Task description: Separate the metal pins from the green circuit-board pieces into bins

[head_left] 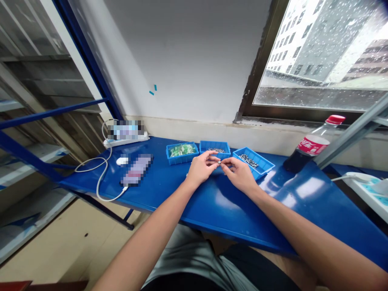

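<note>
The left hand [201,167] pinches one small pale piece [219,162] between thumb and forefinger, its other fingers loosely curled. The right hand [237,173] meets it from the other side, thumb and forefinger drawn together at the same piece, so it sits between both sets of fingertips, above the blue table [236,218] and in front of the bins. From where I stand it is too tiny to tell its long axis or which way it points.

Leftmost on the tabletop, there's one white power strip [127,141] by the wall, then one small white object [122,161] and one blurred phone-like slab [138,169], a white cable [106,200] running into its near end. Next come three blue bins: the left bin [182,161] of green and whitish pieces, the middle bin [214,144] and the right bin [263,157] each holding many metal parts I can't count. The right one sits askew. Beyond stands one red-capped Coca-Cola bottle [313,146], part full.
</note>
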Tool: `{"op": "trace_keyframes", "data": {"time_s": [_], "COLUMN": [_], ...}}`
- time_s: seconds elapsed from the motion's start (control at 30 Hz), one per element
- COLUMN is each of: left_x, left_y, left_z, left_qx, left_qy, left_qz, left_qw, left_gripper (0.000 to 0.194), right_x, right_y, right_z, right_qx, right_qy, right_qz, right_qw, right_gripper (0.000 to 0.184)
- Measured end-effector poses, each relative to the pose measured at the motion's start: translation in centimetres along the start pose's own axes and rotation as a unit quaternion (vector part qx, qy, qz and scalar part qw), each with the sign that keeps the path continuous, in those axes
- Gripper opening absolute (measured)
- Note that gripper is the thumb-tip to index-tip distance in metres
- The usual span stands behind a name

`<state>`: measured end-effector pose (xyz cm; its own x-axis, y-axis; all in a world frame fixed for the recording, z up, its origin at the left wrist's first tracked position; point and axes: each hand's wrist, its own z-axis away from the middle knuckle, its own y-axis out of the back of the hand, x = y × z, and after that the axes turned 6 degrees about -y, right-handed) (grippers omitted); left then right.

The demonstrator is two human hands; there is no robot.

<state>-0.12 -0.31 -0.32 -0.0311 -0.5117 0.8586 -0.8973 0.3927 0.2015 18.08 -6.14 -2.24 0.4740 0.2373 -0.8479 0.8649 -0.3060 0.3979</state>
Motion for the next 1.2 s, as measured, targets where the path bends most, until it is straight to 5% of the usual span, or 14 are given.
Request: {"op": "trace_keyframes", "data": {"time_s": [0.67,1.2], "left_x": [0.8,0.4], "left_y": [0.2,0.1], "left_z": [-0.2,0.0], "left_qx": [0.041,-0.013], "left_qy": [-0.017,0.019], "left_qz": [-0.028,0.053], "left_qw": [0.999,0.998], "left_gripper": [0.033,0.042], "right_x": [-1.3,-0.4], "right_y": [0.3,0.4], "right_z": [0.4,0.1], "right_qx": [-0.023,-0.005], "right_qy": [-0.021,-0.035], "right_qz": [-0.06,-0.051], "right_qw": [0.998,0.998], "right_gripper": [0.028,0.026]}}
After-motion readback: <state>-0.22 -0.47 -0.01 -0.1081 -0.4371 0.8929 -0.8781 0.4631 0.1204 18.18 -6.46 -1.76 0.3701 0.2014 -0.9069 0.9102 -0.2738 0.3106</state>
